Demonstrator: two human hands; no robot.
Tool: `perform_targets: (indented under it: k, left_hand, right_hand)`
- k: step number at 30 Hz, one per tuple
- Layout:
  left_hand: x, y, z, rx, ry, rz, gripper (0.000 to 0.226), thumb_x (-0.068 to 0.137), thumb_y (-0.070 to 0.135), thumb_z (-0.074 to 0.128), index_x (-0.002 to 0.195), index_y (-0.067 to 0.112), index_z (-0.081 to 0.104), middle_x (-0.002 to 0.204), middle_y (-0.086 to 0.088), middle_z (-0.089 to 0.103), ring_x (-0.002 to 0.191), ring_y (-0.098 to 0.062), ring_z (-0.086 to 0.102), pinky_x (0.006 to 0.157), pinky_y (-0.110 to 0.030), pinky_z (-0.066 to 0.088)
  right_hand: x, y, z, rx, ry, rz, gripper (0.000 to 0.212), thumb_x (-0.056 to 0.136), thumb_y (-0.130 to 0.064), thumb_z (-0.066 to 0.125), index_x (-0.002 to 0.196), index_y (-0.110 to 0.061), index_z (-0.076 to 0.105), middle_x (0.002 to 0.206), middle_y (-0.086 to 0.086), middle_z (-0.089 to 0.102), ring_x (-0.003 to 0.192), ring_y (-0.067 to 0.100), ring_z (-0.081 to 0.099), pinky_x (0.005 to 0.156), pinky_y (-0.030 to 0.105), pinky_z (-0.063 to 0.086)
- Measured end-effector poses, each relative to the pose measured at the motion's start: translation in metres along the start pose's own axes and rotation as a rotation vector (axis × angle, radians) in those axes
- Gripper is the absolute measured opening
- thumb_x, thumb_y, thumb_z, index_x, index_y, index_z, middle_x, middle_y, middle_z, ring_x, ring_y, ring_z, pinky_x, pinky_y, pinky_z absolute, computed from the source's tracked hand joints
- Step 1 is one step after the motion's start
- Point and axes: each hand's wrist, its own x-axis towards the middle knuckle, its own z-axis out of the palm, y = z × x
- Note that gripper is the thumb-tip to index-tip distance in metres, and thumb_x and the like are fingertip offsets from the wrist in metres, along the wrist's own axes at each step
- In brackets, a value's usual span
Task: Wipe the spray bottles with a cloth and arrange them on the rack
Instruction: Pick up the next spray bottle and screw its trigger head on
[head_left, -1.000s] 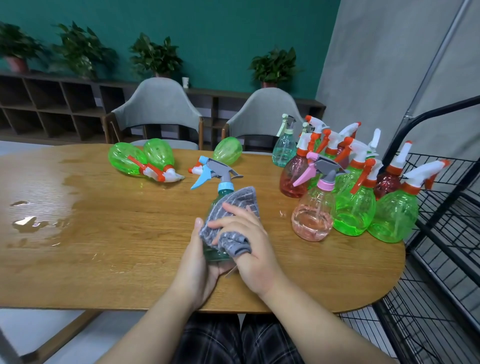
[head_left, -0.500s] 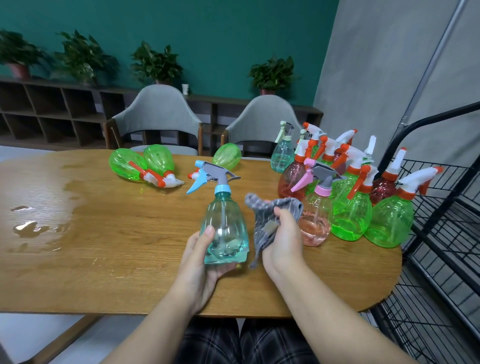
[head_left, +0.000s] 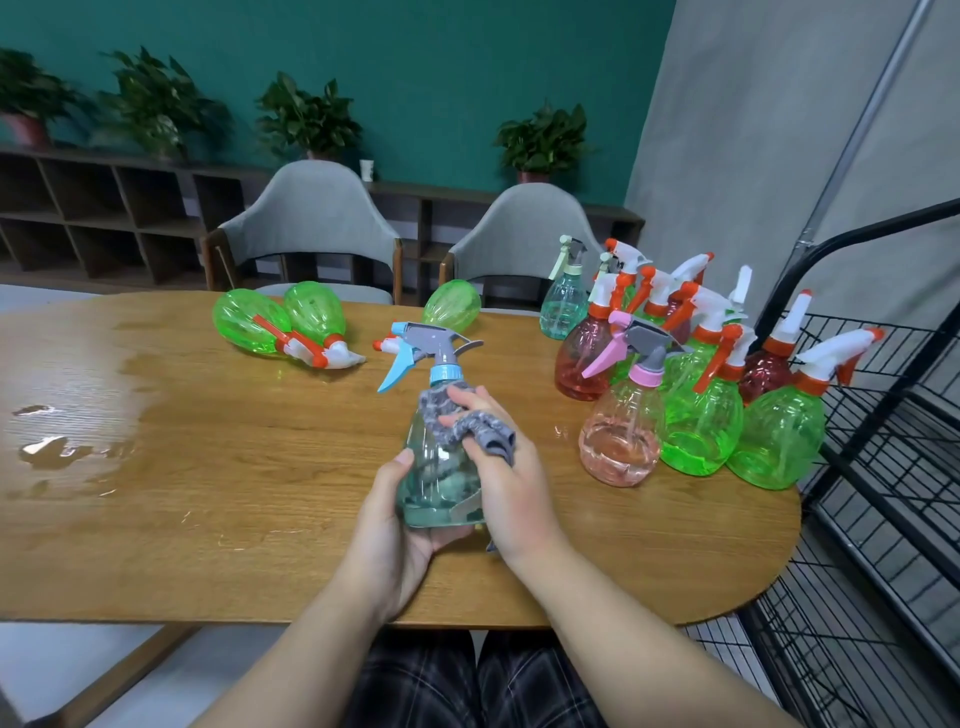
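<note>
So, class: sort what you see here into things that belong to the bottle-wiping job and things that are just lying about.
Belongs to the job:
teal bottle, held by the left hand
grey cloth, pressed on it by the right hand
standing bottles
lying green bottles
wire rack

Just lying about:
chairs
potted plants
wall shelf

Two hands (head_left: 400, 525), one cloth (head_left: 467, 428), three lying green bottles (head_left: 244, 322), two chairs (head_left: 306, 228), four plants (head_left: 540, 140).
</note>
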Motion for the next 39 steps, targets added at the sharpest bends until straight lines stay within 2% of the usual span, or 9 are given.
perform_targets:
  k: [5,10,14,18,22,27,31,36,39]
  left_hand:
    - [0.0,0.0,0.001,-0.027,0.009,-0.034,0.044,0.098,0.032,0.036,0.126,0.007,0.058,0.111,-0.016,0.07,0.092,-0.024,0.071,0.064,-0.036,0.059]
    - [-0.002,0.002,0.003,0.034,0.009,-0.044,0.066,0.085,0.057,0.044,0.132,0.013,0.056,0.123,-0.017,0.067,0.104,-0.025,0.067,0.072,-0.036,0.06]
    - [-0.001,0.004,0.001,-0.003,0.012,-0.051,0.096,0.061,0.063,0.082,0.134,0.007,0.054,0.129,-0.023,0.061,0.116,-0.034,0.062,0.08,-0.041,0.059]
    - [0.0,0.002,0.003,-0.041,-0.018,-0.018,0.062,0.079,0.051,0.069,0.124,0.008,0.062,0.121,-0.022,0.065,0.098,-0.03,0.069,0.076,-0.043,0.06]
    - [0.0,0.003,0.003,-0.026,-0.013,-0.021,0.049,0.084,0.045,0.051,0.121,0.014,0.06,0.108,-0.013,0.072,0.088,-0.023,0.071,0.063,-0.034,0.06]
    - [-0.002,0.003,0.006,0.02,-0.045,-0.039,0.048,0.086,0.044,0.048,0.121,0.014,0.062,0.114,-0.013,0.071,0.095,-0.024,0.071,0.068,-0.037,0.06]
    - [-0.001,0.003,0.006,0.101,-0.061,-0.04,0.053,0.088,0.046,0.047,0.132,0.017,0.056,0.126,-0.013,0.066,0.102,-0.023,0.069,0.072,-0.039,0.059]
    - [0.001,0.001,0.001,0.091,-0.034,-0.034,0.056,0.089,0.046,0.047,0.137,0.018,0.053,0.132,-0.013,0.062,0.116,-0.031,0.062,0.09,-0.053,0.052]
    - [0.002,-0.001,0.002,0.064,-0.009,-0.045,0.054,0.091,0.044,0.045,0.134,0.014,0.055,0.128,-0.014,0.065,0.109,-0.028,0.066,0.073,-0.043,0.059]
  right_hand:
    - [-0.01,0.009,-0.007,-0.069,-0.079,-0.135,0.033,0.072,-0.015,0.055,0.092,-0.037,0.069,0.114,-0.04,0.056,0.13,-0.005,0.039,0.102,0.012,0.03]
    - [-0.014,0.016,-0.01,-0.082,-0.129,-0.272,0.033,0.062,-0.022,0.053,0.085,-0.02,0.077,0.111,-0.004,0.066,0.119,0.007,0.054,0.1,0.018,0.036]
    - [-0.019,0.018,-0.01,0.027,-0.157,-0.323,0.022,0.06,-0.024,0.052,0.067,-0.023,0.073,0.087,0.003,0.07,0.102,0.019,0.062,0.099,0.037,0.04]
    - [-0.015,0.002,-0.017,0.604,0.099,0.156,0.026,0.067,-0.019,0.05,0.046,-0.011,0.063,0.067,0.01,0.066,0.077,0.025,0.062,0.086,0.039,0.046]
    - [0.005,-0.011,-0.027,0.97,0.416,0.492,0.028,0.096,-0.023,0.044,0.096,-0.003,0.064,0.099,0.017,0.066,0.094,0.033,0.062,0.098,0.047,0.045]
    - [0.015,-0.021,-0.014,0.478,0.167,0.27,0.027,0.098,-0.039,0.044,0.11,-0.024,0.064,0.114,0.008,0.066,0.105,0.022,0.063,0.093,0.045,0.05]
    - [0.016,-0.016,-0.006,-0.094,-0.099,0.013,0.029,0.099,-0.035,0.043,0.113,-0.06,0.047,0.143,-0.029,0.032,0.141,-0.002,0.02,0.119,0.038,0.015]
    - [0.01,0.001,-0.013,-0.25,-0.132,-0.111,0.044,0.096,-0.016,0.047,0.131,-0.041,0.048,0.131,-0.041,0.033,0.136,-0.015,0.014,0.117,0.02,0.012]
    - [0.004,0.007,-0.013,-0.288,-0.156,-0.182,0.043,0.088,-0.016,0.046,0.112,-0.05,0.057,0.129,-0.041,0.042,0.139,-0.012,0.016,0.114,0.015,0.013]
